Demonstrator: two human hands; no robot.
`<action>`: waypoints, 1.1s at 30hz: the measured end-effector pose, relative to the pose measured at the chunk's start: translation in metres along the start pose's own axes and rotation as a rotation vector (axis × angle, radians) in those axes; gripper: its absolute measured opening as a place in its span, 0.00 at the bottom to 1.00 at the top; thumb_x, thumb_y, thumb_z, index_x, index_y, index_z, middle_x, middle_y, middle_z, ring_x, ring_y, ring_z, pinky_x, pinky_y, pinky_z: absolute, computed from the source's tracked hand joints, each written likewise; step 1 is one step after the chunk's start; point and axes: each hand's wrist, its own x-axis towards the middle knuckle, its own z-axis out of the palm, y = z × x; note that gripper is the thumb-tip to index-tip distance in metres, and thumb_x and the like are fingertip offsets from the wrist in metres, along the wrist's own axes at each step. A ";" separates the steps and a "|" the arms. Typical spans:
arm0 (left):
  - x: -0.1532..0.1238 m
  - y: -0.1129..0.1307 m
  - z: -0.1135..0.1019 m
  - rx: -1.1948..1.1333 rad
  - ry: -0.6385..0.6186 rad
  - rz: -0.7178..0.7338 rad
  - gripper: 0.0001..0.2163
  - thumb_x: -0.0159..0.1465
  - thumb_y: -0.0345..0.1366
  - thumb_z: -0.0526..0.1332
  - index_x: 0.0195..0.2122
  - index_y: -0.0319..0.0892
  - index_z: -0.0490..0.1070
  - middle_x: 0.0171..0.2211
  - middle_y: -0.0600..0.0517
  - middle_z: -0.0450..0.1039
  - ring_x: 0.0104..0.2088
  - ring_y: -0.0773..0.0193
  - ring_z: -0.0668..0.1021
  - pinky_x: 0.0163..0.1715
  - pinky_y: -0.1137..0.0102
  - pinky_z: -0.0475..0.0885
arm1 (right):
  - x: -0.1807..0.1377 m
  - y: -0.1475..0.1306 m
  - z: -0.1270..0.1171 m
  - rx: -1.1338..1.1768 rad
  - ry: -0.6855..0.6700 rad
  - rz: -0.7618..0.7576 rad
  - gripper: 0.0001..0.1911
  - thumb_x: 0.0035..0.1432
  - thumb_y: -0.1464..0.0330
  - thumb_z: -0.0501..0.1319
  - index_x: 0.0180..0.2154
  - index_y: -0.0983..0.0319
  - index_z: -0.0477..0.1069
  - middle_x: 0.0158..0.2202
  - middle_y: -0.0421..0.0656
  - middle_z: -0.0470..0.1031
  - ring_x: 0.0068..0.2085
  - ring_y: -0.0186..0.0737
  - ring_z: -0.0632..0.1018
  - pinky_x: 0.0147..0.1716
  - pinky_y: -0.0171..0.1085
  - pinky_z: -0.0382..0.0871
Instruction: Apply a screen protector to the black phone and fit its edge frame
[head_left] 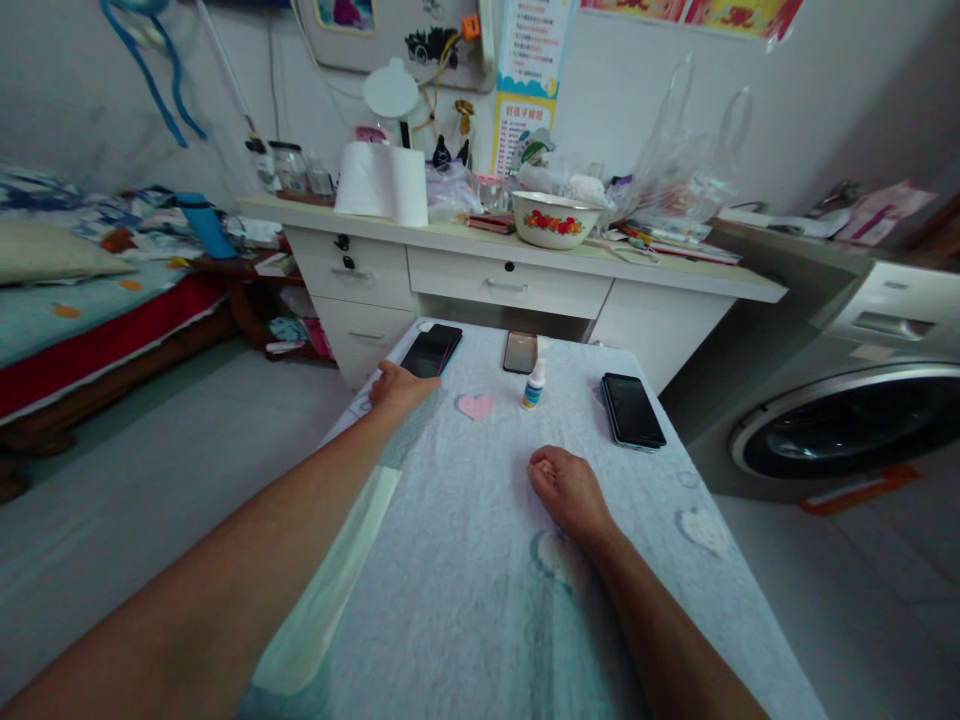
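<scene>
My left hand (pixel 400 387) reaches to the far left of the cloth-covered table, its thumb and fingers closed around the near end of a dark smartphone (pixel 433 350). Curled into a loose fist, my right hand (pixel 570 488) rests on the cloth near the middle; nothing shows in it. Beyond the fist stands a small white bottle (pixel 534 385) with a blue and yellow label, upright. Behind this bottle lies a phone with a brownish face (pixel 520 352). On the right side, a stack of black-screened phones (pixel 632 410) lies flat.
The patterned tablecloth (pixel 465 560) has a pink heart print. A white desk (pixel 510 280) at the back bears a floral enamel bowl (pixel 553 220), paper rolls (pixel 381 180) and plastic bags (pixel 679 160). A washing machine (pixel 892 300) stands at right, a bed (pixel 90 290) at left.
</scene>
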 end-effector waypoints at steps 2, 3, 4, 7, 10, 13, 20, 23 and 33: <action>-0.004 -0.001 -0.007 0.035 -0.042 0.000 0.47 0.45 0.53 0.68 0.59 0.32 0.49 0.51 0.29 0.69 0.53 0.38 0.73 0.46 0.54 0.70 | 0.000 0.000 0.000 -0.003 0.003 -0.008 0.09 0.58 0.66 0.55 0.35 0.61 0.74 0.32 0.43 0.76 0.31 0.37 0.74 0.33 0.33 0.61; -0.007 -0.001 -0.011 0.056 -0.054 0.010 0.47 0.46 0.54 0.67 0.59 0.32 0.50 0.51 0.30 0.70 0.53 0.38 0.73 0.46 0.55 0.70 | -0.001 0.000 0.000 -0.003 0.005 -0.012 0.09 0.59 0.66 0.55 0.35 0.61 0.74 0.31 0.43 0.76 0.31 0.37 0.74 0.33 0.33 0.61; -0.010 -0.001 -0.015 0.082 -0.073 0.025 0.45 0.46 0.55 0.66 0.59 0.32 0.53 0.51 0.30 0.70 0.52 0.39 0.73 0.45 0.56 0.70 | -0.001 0.000 0.000 -0.003 0.007 -0.015 0.09 0.59 0.66 0.55 0.35 0.61 0.74 0.31 0.43 0.76 0.31 0.36 0.74 0.33 0.33 0.61; -0.022 -0.004 -0.024 0.125 -0.135 0.105 0.32 0.50 0.54 0.64 0.51 0.37 0.65 0.50 0.34 0.73 0.49 0.42 0.76 0.39 0.60 0.72 | -0.001 -0.001 0.000 0.000 0.012 -0.024 0.09 0.59 0.66 0.55 0.34 0.61 0.73 0.31 0.43 0.76 0.31 0.36 0.74 0.33 0.33 0.61; -0.037 -0.006 -0.029 0.140 -0.122 0.173 0.31 0.51 0.54 0.64 0.47 0.35 0.67 0.47 0.33 0.74 0.47 0.41 0.77 0.37 0.61 0.71 | -0.001 0.000 0.000 -0.004 0.010 -0.033 0.10 0.59 0.66 0.55 0.34 0.61 0.74 0.30 0.42 0.76 0.31 0.36 0.73 0.32 0.33 0.60; -0.056 -0.007 -0.030 0.154 -0.102 0.225 0.30 0.52 0.54 0.62 0.46 0.33 0.67 0.46 0.32 0.74 0.46 0.41 0.77 0.37 0.61 0.70 | -0.001 0.000 0.000 -0.006 0.010 -0.033 0.10 0.59 0.66 0.55 0.35 0.61 0.74 0.30 0.42 0.76 0.30 0.37 0.73 0.32 0.33 0.60; -0.113 -0.009 -0.027 0.251 -0.113 0.276 0.30 0.50 0.58 0.60 0.45 0.39 0.67 0.42 0.37 0.77 0.45 0.44 0.78 0.40 0.61 0.70 | -0.002 -0.002 -0.001 -0.006 0.011 -0.037 0.10 0.58 0.66 0.55 0.35 0.61 0.74 0.30 0.42 0.76 0.32 0.37 0.74 0.32 0.33 0.61; -0.136 -0.015 -0.022 0.291 -0.146 0.334 0.28 0.51 0.57 0.60 0.45 0.39 0.67 0.40 0.38 0.77 0.44 0.43 0.79 0.42 0.60 0.68 | -0.002 -0.001 -0.001 0.020 0.017 -0.032 0.10 0.59 0.65 0.55 0.35 0.61 0.73 0.30 0.42 0.76 0.31 0.37 0.74 0.32 0.33 0.61; -0.195 -0.026 -0.023 0.308 -0.226 0.530 0.29 0.50 0.55 0.60 0.49 0.42 0.65 0.37 0.39 0.78 0.39 0.42 0.79 0.39 0.58 0.65 | -0.002 0.008 0.004 0.313 0.041 -0.054 0.10 0.61 0.63 0.52 0.34 0.60 0.69 0.27 0.39 0.71 0.29 0.35 0.71 0.29 0.32 0.62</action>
